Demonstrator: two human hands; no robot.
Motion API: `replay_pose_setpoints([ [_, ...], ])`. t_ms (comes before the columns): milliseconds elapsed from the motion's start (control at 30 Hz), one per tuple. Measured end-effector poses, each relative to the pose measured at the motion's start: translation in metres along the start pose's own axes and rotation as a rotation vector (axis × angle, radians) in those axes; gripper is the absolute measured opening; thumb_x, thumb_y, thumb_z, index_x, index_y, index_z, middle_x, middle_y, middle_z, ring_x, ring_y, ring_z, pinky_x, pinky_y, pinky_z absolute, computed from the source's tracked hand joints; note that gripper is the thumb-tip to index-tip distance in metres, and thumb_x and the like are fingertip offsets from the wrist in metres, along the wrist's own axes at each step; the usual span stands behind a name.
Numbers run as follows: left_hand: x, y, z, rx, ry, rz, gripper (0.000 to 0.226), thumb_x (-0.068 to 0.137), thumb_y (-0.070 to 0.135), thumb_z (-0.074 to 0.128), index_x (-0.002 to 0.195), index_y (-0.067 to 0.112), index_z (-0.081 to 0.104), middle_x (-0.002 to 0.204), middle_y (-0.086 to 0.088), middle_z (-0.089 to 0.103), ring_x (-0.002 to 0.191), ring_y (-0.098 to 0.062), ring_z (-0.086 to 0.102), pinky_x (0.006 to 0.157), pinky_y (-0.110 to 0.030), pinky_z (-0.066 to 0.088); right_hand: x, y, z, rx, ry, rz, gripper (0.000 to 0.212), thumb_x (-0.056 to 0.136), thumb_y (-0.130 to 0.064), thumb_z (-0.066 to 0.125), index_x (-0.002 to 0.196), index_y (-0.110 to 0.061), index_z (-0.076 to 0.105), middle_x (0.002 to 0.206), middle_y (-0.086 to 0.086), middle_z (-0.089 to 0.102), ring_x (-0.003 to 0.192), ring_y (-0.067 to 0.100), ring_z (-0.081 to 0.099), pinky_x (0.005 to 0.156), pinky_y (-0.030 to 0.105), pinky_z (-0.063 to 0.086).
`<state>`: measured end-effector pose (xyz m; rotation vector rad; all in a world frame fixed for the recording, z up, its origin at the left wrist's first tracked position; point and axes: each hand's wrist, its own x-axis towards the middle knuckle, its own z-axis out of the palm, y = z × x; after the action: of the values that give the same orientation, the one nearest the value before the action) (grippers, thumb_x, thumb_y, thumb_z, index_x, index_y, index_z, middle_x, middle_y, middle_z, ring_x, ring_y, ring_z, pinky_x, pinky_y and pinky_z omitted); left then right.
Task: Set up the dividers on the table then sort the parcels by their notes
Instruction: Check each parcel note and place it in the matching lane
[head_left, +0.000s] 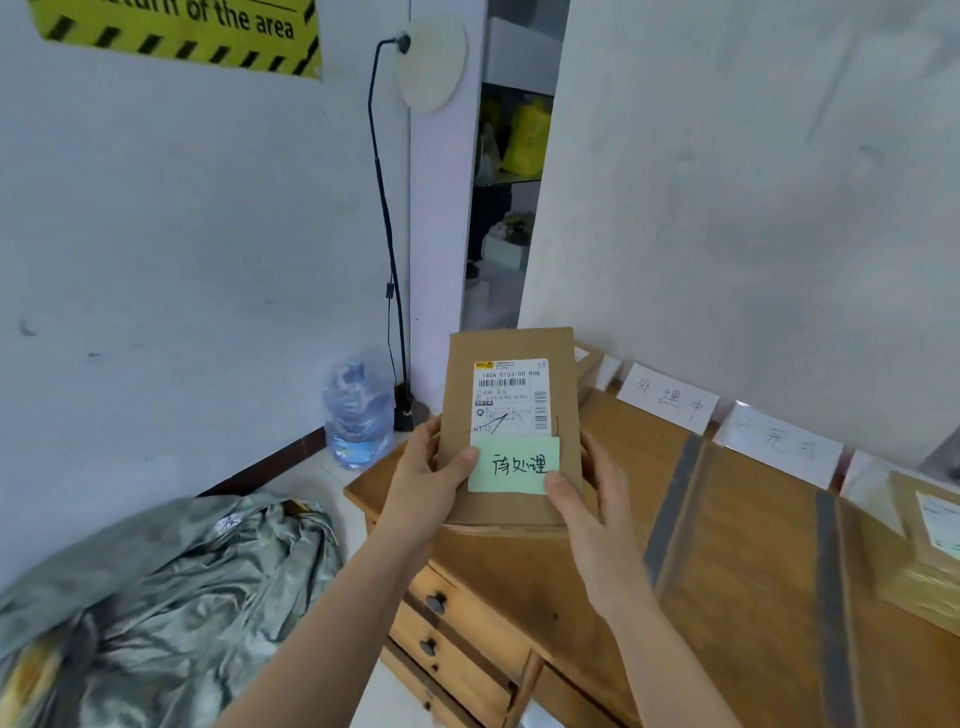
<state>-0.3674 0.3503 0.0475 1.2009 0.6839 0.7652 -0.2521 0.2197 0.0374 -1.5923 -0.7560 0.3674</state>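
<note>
Holding parcel (511, 426) upright | left hand (426, 478), right hand (592, 509) flanking (thumbs on note (514, 465))

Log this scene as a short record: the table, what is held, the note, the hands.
table: wooden, two grey tape strips across it
signs: white cards along the wall
parcel: held upright over the table's left end
note: green, handwritten, stuck below the label
left hand: grips parcel's left edge, thumb at the note
right hand: grips parcel's right edge, thumb on the note's corner
second parcel: lying at the table's right end
</note>
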Motion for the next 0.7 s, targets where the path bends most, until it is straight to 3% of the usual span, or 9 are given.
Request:
replay_pose_setpoints([
  [67,0.024,0.0,-0.005,0.003,-0.013,-0.008,0.047,0.092,0.015,0.063,0.135,0.021,0.045,0.126,0.0,0.063,0.113,-0.021,0.062,0.096,-0.045,0.052,0.02,0.006,0.012,0.031,-0.001,0.006,0.05,0.09,-0.033,0.065,0.12,-0.062,0.038,0.132,-0.014,0.042,0.121,0.001,0.046,0.096,0.029,0.048],
  [167,0.063,0.0,-0.01,0.019,-0.017,-0.011,0.043,0.093,0.013,0.062,0.132,0.022,0.047,0.124,0.001,0.063,0.112,-0.021,0.063,0.096,-0.044,0.053,0.053,0.017,0.029,0.039,0.003,0.04,0.05,0.089,-0.034,0.067,0.122,-0.059,0.04,0.134,-0.012,0.044,0.123,0.005,0.047,0.101,0.039,0.049],
  [333,0.126,0.001,-0.013,0.108,-0.032,-0.011,0.034,0.093,0.009,0.061,0.115,0.032,0.049,0.12,0.001,0.063,0.109,-0.02,0.063,0.086,-0.033,0.055,0.105,0.028,0.051,0.038,0.019,0.132,0.046,0.092,-0.028,0.064,0.112,-0.063,0.041,0.13,-0.011,0.053,0.118,0.007,0.053,0.099,0.039,0.051],
  [400,0.149,0.001,-0.013,0.133,-0.038,-0.016,0.035,0.093,0.009,0.061,0.118,0.03,0.048,0.122,0.0,0.062,0.109,-0.019,0.062,0.082,-0.029,0.054,0.122,0.031,0.057,0.02,0.041,0.155,0.047,0.093,-0.027,0.063,0.114,-0.063,0.041,0.127,-0.015,0.057,0.119,0.008,0.053,0.099,0.039,0.05],
  [533,0.185,-0.002,-0.013,0.167,-0.067,-0.048,0.048,0.092,0.009,0.062,0.136,0.022,0.045,0.125,-0.001,0.061,0.111,-0.02,0.062,0.081,-0.027,0.055,0.148,0.033,0.066,0.005,0.075,0.207,0.053,0.094,-0.02,0.062,0.139,-0.04,0.044,0.124,-0.015,0.062,0.116,0.007,0.057,0.096,0.037,0.053],
  [700,0.22,-0.017,-0.014,0.223,-0.094,-0.117,0.042,0.093,0.015,0.063,0.129,0.03,0.047,0.123,0.002,0.063,0.109,-0.02,0.063,0.085,-0.034,0.056,0.169,0.037,0.076,-0.048,0.131,0.25,0.047,0.093,-0.03,0.063,0.134,-0.042,0.045,0.118,-0.02,0.062,0.112,0.003,0.058,0.091,0.03,0.055],
])
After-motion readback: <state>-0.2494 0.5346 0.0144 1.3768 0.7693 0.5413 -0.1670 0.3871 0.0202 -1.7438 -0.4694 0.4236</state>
